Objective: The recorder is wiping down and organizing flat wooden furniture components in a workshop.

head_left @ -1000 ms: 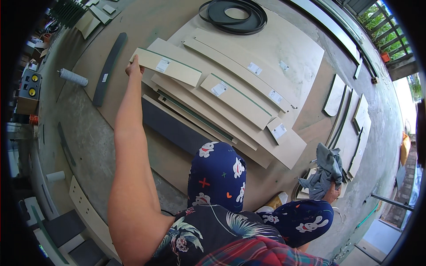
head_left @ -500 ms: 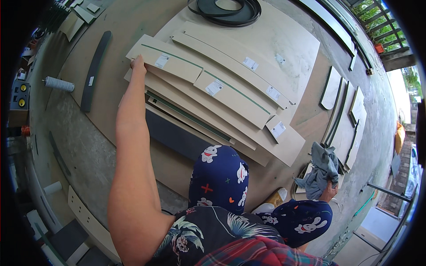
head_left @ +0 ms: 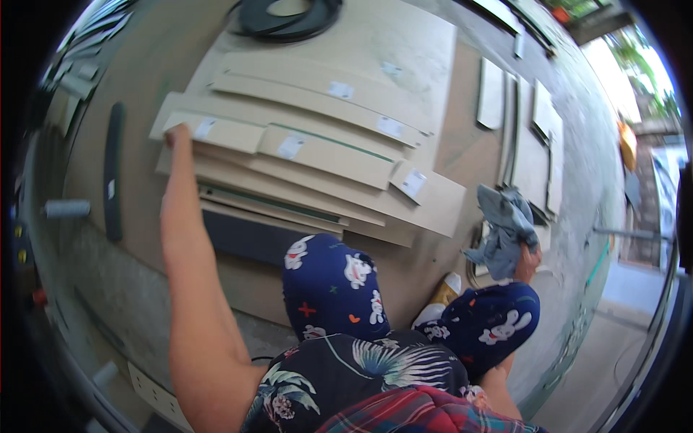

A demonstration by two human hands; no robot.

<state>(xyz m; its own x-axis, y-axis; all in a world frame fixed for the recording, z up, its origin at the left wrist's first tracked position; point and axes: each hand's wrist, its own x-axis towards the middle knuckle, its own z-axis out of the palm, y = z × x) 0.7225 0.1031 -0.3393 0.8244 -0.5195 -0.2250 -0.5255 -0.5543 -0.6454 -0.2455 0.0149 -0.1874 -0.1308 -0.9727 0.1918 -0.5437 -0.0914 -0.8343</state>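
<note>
Because the short board (head_left: pixel 234 136) had swung nearly into line with the neighbouring board (head_left: pixel 328 157) on the stack (head_left: pixel 433 209), little straightening seemed left, while my left fingers (head_left: pixel 177 133) gripped its left end and my right fingers (head_left: pixel 530 258) clutched grey cloth (head_left: pixel 502 227).

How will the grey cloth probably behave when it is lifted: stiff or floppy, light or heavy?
Probably floppy: the grey cloth bunches in soft folds at the right hand. It seems fairly light, as one hand holds it.

Wht lbls (head_left: pixel 291 145) on brds (head_left: pixel 339 160), illeg.
</note>
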